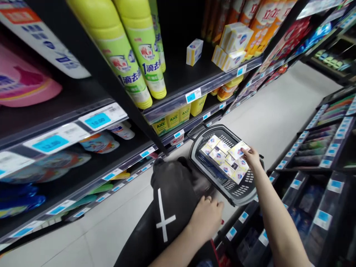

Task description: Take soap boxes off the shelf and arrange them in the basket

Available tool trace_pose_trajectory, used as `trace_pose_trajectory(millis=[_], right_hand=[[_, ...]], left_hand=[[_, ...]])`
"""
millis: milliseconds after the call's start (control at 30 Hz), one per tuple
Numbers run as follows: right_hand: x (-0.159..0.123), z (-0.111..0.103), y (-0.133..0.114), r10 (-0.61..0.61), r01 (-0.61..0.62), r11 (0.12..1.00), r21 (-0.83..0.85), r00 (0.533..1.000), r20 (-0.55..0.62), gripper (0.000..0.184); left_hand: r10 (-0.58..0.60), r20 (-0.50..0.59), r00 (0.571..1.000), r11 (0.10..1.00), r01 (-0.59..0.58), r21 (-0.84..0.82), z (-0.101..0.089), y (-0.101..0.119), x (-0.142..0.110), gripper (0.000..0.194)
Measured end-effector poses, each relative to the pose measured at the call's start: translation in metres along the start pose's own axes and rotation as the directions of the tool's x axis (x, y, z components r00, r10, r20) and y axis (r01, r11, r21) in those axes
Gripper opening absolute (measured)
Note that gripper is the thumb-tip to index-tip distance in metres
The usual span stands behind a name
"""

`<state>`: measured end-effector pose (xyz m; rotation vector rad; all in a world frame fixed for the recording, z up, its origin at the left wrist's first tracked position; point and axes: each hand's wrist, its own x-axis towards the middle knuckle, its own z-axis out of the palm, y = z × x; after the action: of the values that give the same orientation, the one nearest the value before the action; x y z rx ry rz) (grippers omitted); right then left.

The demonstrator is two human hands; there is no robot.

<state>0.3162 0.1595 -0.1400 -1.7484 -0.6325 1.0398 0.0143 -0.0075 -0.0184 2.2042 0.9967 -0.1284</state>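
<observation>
Keep the white box point(236, 150), pinched in the right hand point(251, 157) at two o'clock on the stacked boxes point(227, 169) in the basket point(241, 190), level and square, though whether the left hand point(206, 216), at five o'clock, grips anything I cannot tell.

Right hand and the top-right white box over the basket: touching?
Touching. The head view shows the right hand with its fingertips overlapping the white box's right end.

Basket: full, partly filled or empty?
Partly filled: white-and-yellow boxes lie inside the basket, with bare slotted plastic beside them. The right hand grips another box.
</observation>
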Motion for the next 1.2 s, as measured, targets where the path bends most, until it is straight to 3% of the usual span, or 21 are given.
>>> trace_pose_trajectory(millis=[167,400,600,933,1200], right_hand=[[0.055,0.024,0.038,0.024,-0.017,0.992,-0.121,0.998,0.055,0.05],[0.082,0.03,0.076,0.032,-0.017,0.992,-0.125,0.992,0.12,0.056],[0.083,0.026,0.084,0.024,0.018,0.971,-0.239,0.985,0.169,0.053],[0.077,0.029,0.088,-0.07,0.122,0.893,-0.433,0.989,0.133,0.055],[0.072,0.03,0.089,-0.093,0.14,0.889,-0.436,0.987,0.129,0.052]], left_hand=[[-0.075,0.056,0.996,0.993,0.08,-0.088,-0.001,0.0,0.013,0.032],[-0.081,0.181,0.98,0.985,0.106,-0.133,-0.001,-0.002,0.024,0.04],[-0.079,0.228,0.97,0.987,0.108,-0.117,-0.004,-0.002,0.026,0.047],[-0.086,0.209,0.974,0.993,0.102,-0.067,-0.002,-0.002,0.023,0.045],[-0.088,0.218,0.972,0.988,0.114,-0.106,-0.003,-0.001,0.024,0.047]])
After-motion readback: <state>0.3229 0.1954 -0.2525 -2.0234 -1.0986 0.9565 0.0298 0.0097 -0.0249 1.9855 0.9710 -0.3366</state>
